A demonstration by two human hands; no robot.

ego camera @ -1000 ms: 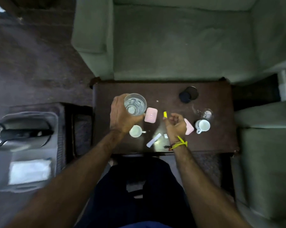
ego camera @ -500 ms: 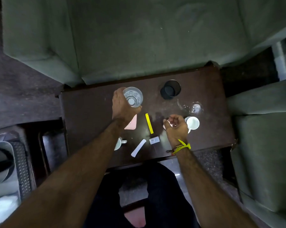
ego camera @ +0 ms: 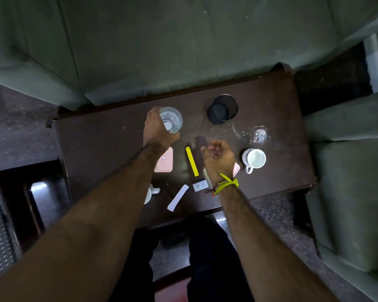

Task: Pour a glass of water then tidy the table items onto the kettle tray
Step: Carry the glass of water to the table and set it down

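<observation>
My left hand [ego camera: 158, 130] grips a clear glass of water [ego camera: 171, 120] near the far edge of the dark wooden table [ego camera: 101, 149]. My right hand [ego camera: 219, 160] hovers over the table's middle, fingers loosely curled, nothing visible in them. Between the hands lie a pink packet [ego camera: 165, 161] and a yellow sachet [ego camera: 192, 161]. A white sachet [ego camera: 178, 197] and a small white packet [ego camera: 200, 185] lie nearer me. A white cup [ego camera: 254, 159] stands right of my right hand; another white cup [ego camera: 150, 194] peeks from under my left forearm. The kettle tray is out of view.
A black tumbler [ego camera: 221, 109] stands at the far side of the table. An empty clear glass [ego camera: 260, 134] lies on its side beyond the right cup. A second pink packet [ego camera: 236, 168] shows under my right wrist. Green sofas [ego camera: 162, 40] surround the table.
The view has swung right, so the kettle and tray at the left left the frame. My left hand has carried the glass toward the far edge. The right hand stays over the middle.
</observation>
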